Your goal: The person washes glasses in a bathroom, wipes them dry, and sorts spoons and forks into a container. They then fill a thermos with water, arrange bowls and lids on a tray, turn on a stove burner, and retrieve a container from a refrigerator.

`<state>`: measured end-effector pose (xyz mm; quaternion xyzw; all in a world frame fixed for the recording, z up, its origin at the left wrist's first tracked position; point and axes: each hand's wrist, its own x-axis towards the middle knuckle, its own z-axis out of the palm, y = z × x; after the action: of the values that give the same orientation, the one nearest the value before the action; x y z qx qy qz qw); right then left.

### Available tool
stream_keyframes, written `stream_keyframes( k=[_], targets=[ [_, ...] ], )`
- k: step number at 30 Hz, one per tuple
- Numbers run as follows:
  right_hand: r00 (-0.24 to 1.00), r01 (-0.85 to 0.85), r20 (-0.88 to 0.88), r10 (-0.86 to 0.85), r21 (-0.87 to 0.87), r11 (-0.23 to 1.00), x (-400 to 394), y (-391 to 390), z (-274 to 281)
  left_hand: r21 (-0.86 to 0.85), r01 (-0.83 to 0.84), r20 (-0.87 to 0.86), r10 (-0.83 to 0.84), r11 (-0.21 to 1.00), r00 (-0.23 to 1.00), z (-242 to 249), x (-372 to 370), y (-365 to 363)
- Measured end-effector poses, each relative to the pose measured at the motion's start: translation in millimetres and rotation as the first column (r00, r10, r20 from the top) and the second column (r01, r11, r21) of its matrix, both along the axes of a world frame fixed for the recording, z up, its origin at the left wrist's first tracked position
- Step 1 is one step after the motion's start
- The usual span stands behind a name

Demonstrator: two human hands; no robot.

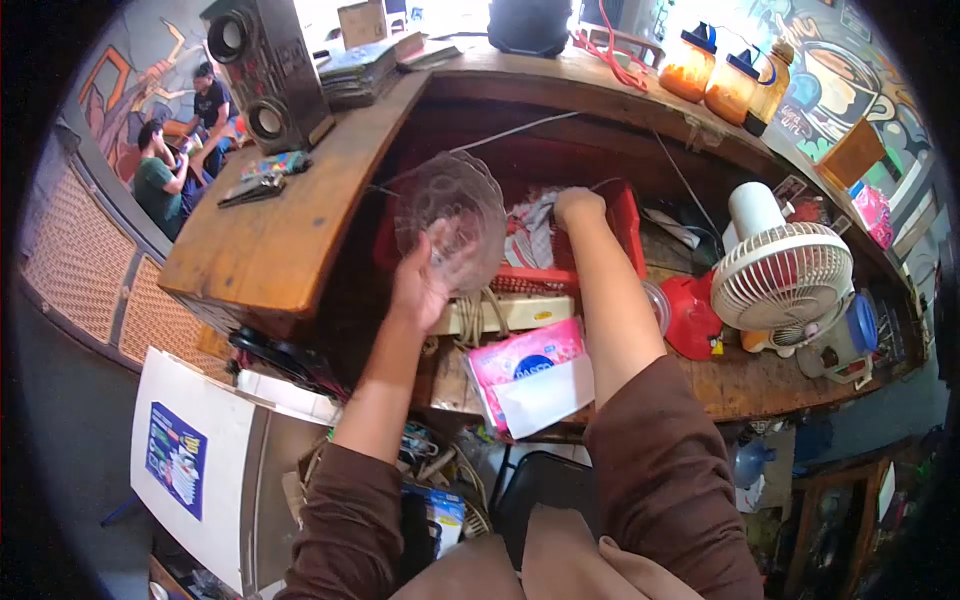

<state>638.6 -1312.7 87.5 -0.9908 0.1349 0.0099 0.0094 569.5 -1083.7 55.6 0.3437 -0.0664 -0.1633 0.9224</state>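
A clear glass bowl (452, 190) with a scalloped rim is tilted up in my left hand (432, 280), the fingers and palm showing through the glass. My right hand (580, 207) reaches down into a red plastic basket (627, 225) on the counter's inner shelf. Beside that hand lies a crumpled white, grey and red cloth (532, 232), which it seems to touch. The fingers of my right hand point away and are hidden, so their grip does not show.
In front of the basket lie a pink tissue pack (525, 365) and a pale power strip (510, 312). A white fan (780, 270) stands right. On the counter top are a speaker (265, 75), books (360, 75) and orange-filled jars (690, 65). Two people sit far left.
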Motion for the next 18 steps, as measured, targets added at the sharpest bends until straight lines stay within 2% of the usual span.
stream_keyframes(
  k=[1, 3, 4, 6, 8, 9, 11, 13, 14, 18],
  targets=[
    [1.0, -0.002, 0.008, 0.002, 0.008, 1.0, 5, -2, 2, -0.021, 0.013, -0.009, -0.013, 1.0, 1.0, 0, 1, 1],
    [0.997, -0.066, 0.037, 0.071, -0.105, 0.992, 2, -9, 1, -0.022, 0.005, -0.045, -0.006, 1.0, 0.999, 5, -1, 3],
    [0.944, -0.137, 0.248, 0.216, -0.298, 0.945, -3, -15, 8, -0.036, -0.003, -0.083, 0.0, 0.999, 0.997, 8, -5, 0],
    [0.798, -0.217, 0.384, 0.464, -0.536, 0.816, -13, -27, 34, -0.051, 0.006, -0.1, -0.011, 0.999, 0.995, 7, -4, -2],
    [0.573, -0.228, 0.483, 0.662, -0.682, 0.695, -15, -47, 51, -0.084, 0.019, -0.073, -0.025, 0.996, 0.997, 2, 0, 1],
    [0.483, -0.228, 0.476, 0.735, -0.742, 0.63, -23, -54, 65, -0.092, 0.022, -0.078, -0.029, 0.996, 0.997, 1, -1, 1],
    [0.363, -0.139, 0.611, 0.703, -0.711, 0.689, -34, -67, 79, -0.11, 0.025, -0.072, -0.033, 0.994, 0.997, 2, 1, 0],
    [0.342, 0.062, 0.847, 0.408, -0.453, 0.889, -43, -64, 87, -0.09, 0.033, -0.03, -0.036, 0.995, 0.999, -5, 6, 2],
    [0.26, 0.017, 0.931, 0.256, -0.27, 0.963, -44, -62, 91, -0.068, 0.042, 0.008, -0.042, 0.997, 0.999, -9, 9, 2],
    [0.275, -0.041, 0.944, 0.18, -0.176, 0.984, -26, -71, 88, -0.054, 0.015, -0.033, -0.017, 0.998, 0.999, -4, 5, 0]
  ],
)
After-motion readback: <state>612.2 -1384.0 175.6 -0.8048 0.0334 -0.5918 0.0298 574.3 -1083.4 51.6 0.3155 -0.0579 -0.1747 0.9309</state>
